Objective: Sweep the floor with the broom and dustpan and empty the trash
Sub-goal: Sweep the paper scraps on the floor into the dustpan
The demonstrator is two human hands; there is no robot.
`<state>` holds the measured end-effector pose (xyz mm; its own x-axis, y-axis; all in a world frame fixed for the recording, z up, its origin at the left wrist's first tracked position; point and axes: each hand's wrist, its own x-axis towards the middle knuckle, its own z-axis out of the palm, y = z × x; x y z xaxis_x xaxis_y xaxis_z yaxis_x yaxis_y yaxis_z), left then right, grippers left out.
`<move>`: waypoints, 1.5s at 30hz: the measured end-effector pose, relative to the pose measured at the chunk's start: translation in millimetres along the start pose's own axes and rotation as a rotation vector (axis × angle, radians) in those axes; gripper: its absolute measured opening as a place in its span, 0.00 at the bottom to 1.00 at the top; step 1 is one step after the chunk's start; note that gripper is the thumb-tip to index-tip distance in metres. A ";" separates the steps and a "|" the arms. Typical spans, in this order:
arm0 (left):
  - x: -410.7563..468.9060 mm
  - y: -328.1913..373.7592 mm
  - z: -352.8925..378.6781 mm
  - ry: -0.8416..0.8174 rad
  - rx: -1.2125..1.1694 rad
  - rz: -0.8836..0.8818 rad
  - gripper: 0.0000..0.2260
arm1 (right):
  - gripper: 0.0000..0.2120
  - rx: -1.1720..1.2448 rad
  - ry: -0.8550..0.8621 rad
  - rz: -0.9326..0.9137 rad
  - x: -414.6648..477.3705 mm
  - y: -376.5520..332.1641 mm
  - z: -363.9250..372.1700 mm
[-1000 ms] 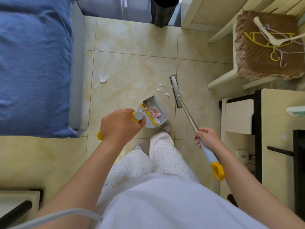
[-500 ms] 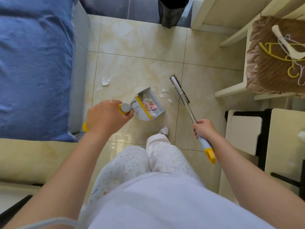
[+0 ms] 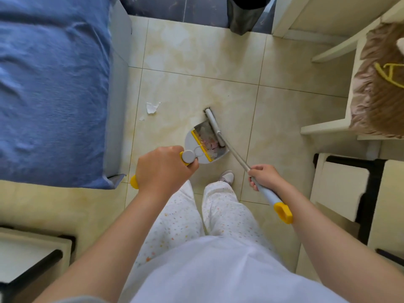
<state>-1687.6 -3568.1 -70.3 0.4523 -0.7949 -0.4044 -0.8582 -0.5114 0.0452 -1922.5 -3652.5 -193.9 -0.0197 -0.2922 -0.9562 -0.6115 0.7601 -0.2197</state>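
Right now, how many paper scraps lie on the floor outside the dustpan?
2. A larger scrap beside the bed, left of the dustpan; a tiny scrap just below-left of it. More may hide under the broom head.

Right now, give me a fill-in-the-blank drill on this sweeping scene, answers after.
The left hand grips the handle of the ____. The right hand holds the ____ by its pole. A torn paper scrap lies on the floor near the blue ____.
Answers: dustpan; broom; bed.
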 end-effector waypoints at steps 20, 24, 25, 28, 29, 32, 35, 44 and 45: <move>-3.2 -11.2 4.3 -0.030 0.015 0.048 0.19 | 0.09 -0.124 0.135 -0.003 -19.0 -4.5 33.4; -4.7 -11.8 5.7 -0.028 0.011 0.053 0.20 | 0.03 -0.194 0.058 -0.003 -32.1 0.9 41.6; -4.5 -12.8 5.5 -0.029 0.009 0.052 0.21 | 0.03 -0.202 0.051 0.001 -36.3 3.1 41.7; -4.4 -15.8 5.6 -0.026 -0.016 0.053 0.22 | 0.08 -0.161 0.043 0.012 -54.1 5.9 32.8; -3.7 -17.6 5.4 -0.027 -0.024 0.049 0.22 | 0.08 -0.129 0.036 0.020 -60.0 4.8 28.1; -4.1 -27.4 3.5 -0.020 -0.071 0.022 0.21 | 0.06 -0.070 0.014 0.012 -82.3 -1.1 12.8; -7.0 -44.6 3.4 0.005 -0.101 -0.003 0.21 | 0.05 -0.079 0.014 -0.003 -93.2 -5.8 7.0; -29.5 -104.7 2.4 0.094 -0.235 -0.148 0.22 | 0.10 -0.235 0.123 -0.105 -95.1 -27.4 45.5; -28.8 -110.6 0.8 0.092 -0.254 -0.157 0.22 | 0.10 -0.245 0.124 -0.116 -95.7 -32.4 51.6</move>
<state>-1605.9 -3488.4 -64.3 0.6047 -0.7197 -0.3411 -0.6929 -0.6866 0.2202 -1860.0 -3619.2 -105.3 -0.0254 -0.4492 -0.8931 -0.7877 0.5590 -0.2587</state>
